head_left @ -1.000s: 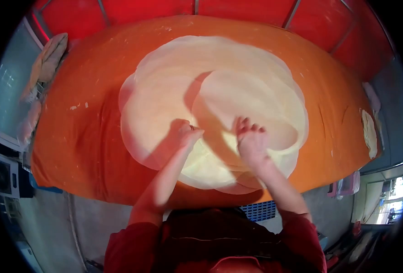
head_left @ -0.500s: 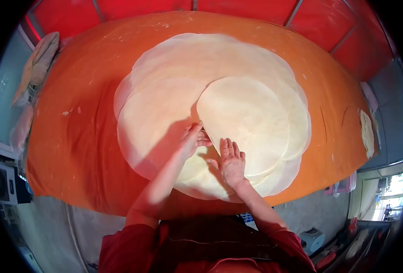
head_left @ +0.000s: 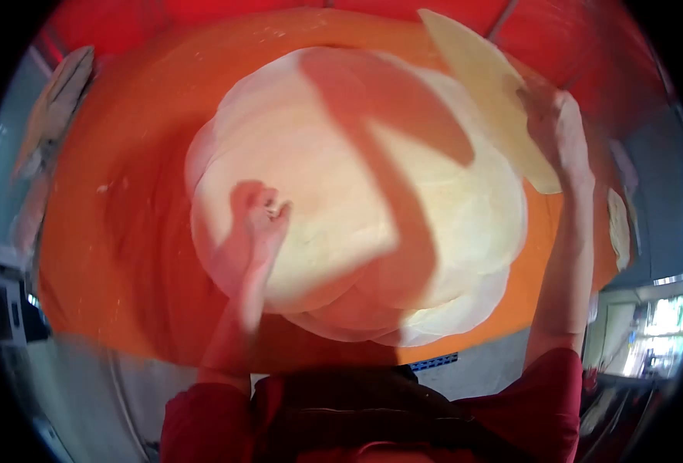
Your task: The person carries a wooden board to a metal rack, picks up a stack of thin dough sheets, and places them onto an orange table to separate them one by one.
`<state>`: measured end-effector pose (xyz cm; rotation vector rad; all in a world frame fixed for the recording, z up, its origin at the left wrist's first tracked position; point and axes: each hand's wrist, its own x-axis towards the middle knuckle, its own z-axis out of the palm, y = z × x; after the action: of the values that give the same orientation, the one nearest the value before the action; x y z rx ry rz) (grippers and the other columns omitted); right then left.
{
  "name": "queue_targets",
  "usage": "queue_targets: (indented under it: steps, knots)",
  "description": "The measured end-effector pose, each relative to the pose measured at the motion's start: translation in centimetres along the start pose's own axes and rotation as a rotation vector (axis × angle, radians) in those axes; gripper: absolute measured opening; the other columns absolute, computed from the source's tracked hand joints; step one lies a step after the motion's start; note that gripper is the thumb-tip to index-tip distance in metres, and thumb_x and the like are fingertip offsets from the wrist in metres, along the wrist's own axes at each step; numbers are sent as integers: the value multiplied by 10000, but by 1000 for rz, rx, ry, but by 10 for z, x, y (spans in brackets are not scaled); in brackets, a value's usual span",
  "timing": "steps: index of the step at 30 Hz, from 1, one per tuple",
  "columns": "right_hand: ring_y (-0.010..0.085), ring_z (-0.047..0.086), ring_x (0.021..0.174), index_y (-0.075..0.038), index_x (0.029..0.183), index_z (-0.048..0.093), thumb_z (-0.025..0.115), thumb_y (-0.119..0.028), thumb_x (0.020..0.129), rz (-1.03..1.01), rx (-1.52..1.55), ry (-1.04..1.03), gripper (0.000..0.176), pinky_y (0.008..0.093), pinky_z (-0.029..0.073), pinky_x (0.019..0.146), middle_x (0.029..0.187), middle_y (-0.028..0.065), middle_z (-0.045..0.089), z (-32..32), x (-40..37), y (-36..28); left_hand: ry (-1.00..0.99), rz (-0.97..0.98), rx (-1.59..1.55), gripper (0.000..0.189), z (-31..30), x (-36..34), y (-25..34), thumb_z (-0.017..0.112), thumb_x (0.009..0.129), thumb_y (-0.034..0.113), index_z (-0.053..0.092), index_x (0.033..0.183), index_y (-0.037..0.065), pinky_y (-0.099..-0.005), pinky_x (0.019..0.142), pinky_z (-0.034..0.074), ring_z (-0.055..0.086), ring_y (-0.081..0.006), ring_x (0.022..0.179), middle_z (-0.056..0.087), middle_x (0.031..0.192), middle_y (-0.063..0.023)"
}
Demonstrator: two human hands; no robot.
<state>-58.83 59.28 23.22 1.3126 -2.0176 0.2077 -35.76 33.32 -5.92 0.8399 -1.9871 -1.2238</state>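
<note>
Over orange cloth point(head_left: 148, 108), the right grip point(head_left: 561, 127) holds a thin, yellowish sheet point(head_left: 484, 85); the left grip point(head_left: 266, 220) I cannot tell.

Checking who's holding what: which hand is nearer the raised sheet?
Right. The right hand grips the raised sheet; the left hand is apart from it, over the pile of sheets.
</note>
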Motion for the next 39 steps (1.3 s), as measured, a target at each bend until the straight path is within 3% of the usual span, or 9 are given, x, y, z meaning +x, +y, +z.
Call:
queue_targets:
  steps: [4, 7, 15, 27, 31, 33, 35, 37, 39]
  knots:
    - [266, 558, 627, -82, 948, 518, 438, -1, 639, -99, 56, -221, 329, 366, 453, 539, 735, 109, 571, 61, -24, -104, 495, 92, 1007, 334, -105, -16, -11, 643, 622, 251, 558, 802, -16, -339, 707, 429, 525, -303, 827, 554, 844, -185]
    - [239, 549, 583, -56, 754, 527, 452, -32, 614, -281, 200, -380, 161, 353, 437, 490, 669, 114, 554, 134, -69, -165, 91, -368, 485, 321, -149, -33, -43, 629, 641, 279, 575, 692, -33, -326, 602, 442, 566, -269, 672, 580, 678, -152]
    - [220, 537, 479, -140, 492, 528, 500, -76, 585, -268, 158, -440, 116, 360, 395, 426, 496, 79, 521, 105, -54, -247, -14, -698, -218, 315, -161, -49, -19, 506, 803, 295, 515, 630, 31, -213, 393, 341, 437, -107, 412, 484, 510, -39]
    - [284, 541, 870, 43, 1053, 455, 426, -123, 664, -167, 490, -323, 424, 329, 441, 605, 981, 186, 523, 119, -123, -361, 12, -766, -793, 357, -147, -64, -24, 366, 850, 332, 495, 993, 32, -336, 695, 427, 513, -210, 801, 537, 942, -99]
    - [213, 520, 774, -33, 847, 489, 468, -179, 727, -312, -805, -289, 190, 326, 432, 608, 814, 100, 517, 134, -134, -390, 14, -666, -713, 391, -140, -51, -55, 360, 850, 314, 463, 1074, 11, -405, 845, 390, 476, -247, 998, 488, 1093, -146]
    - [220, 516, 765, -50, 765, 501, 491, -222, 731, -824, -1862, -457, 175, 350, 425, 621, 729, 100, 512, 163, -151, -420, 8, -616, -655, 385, -139, -33, -58, 368, 848, 299, 459, 1077, 2, -408, 847, 387, 471, -260, 1003, 479, 1095, -163]
    - [226, 512, 755, -66, 683, 513, 514, -264, 736, -1161, -2227, -614, 205, 374, 417, 634, 645, 99, 507, 183, -153, -426, 5, -560, -589, 381, -132, -17, -51, 376, 846, 284, 455, 1080, -6, -411, 849, 383, 466, -274, 1009, 471, 1097, -180]
    - [223, 506, 640, -59, 662, 524, 515, -225, 714, -1470, -3313, -111, 174, 358, 427, 582, 604, 74, 513, 172, -134, -387, -6, -473, -523, 376, -123, -9, -30, 384, 844, 269, 450, 1082, -15, -414, 852, 380, 461, -287, 1014, 462, 1099, -197]
    - [220, 500, 525, -52, 641, 535, 516, -185, 692, -1602, -4129, 1255, 144, 341, 436, 530, 563, 49, 518, 140, -101, -339, -35, -364, -501, 372, -119, -10, -2, 391, 842, 253, 446, 1085, -24, -418, 854, 377, 455, -301, 1019, 454, 1101, -214]
